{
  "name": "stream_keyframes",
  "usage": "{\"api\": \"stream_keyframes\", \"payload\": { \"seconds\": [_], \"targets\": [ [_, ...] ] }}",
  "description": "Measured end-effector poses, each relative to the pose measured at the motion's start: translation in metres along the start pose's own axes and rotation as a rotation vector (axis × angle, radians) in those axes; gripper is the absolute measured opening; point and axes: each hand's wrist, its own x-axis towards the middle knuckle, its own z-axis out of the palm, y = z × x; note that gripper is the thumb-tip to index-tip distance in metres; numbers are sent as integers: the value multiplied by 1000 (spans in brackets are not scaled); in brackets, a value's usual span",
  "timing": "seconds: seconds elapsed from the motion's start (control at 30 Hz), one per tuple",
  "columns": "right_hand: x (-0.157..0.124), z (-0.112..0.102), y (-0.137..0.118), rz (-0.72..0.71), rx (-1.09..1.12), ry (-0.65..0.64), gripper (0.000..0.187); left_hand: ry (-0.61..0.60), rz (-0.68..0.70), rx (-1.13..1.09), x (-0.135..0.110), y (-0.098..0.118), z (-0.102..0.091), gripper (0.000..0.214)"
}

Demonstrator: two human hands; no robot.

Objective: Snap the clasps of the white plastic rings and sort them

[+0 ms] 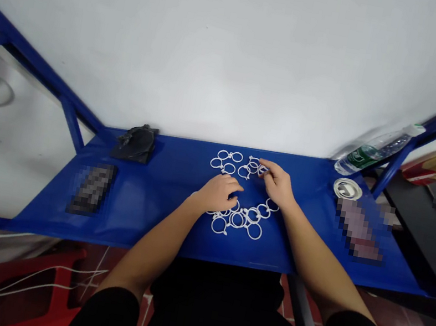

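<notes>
Several white plastic rings lie on a blue table [150, 213] in two groups: a far group [228, 162] near the back edge and a near group [238, 220] closer to me. My left hand [218, 193] rests with curled fingers on the near group's left side; what it grips is hidden. My right hand [277, 183] reaches toward the far group, its fingertips pinching a ring [261, 168] at that group's right end.
A crumpled black cloth [136, 143] lies at the back left. A plastic water bottle [376, 149] leans at the back right beside a round metal lid [347, 189]. Blue frame struts rise on both sides. A red stool [11, 284] stands below left.
</notes>
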Motion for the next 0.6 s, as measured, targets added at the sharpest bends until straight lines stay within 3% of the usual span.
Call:
{"api": "stream_keyframes", "payload": {
  "seconds": [0.13,0.3,0.43,0.6],
  "targets": [
    [2,-2,5,69,-53,56,35,-97,-53,6,0,2,3,26],
    [7,-13,12,106,-224,127,28,-117,-99,39,0,-1,3,15],
    [9,-17,24,186,-310,26,29,-90,-111,46,1,-1,1,15],
    [6,-11,34,179,-355,-122,38,-53,-124,39,2,2,-2,16]
  ]
}}
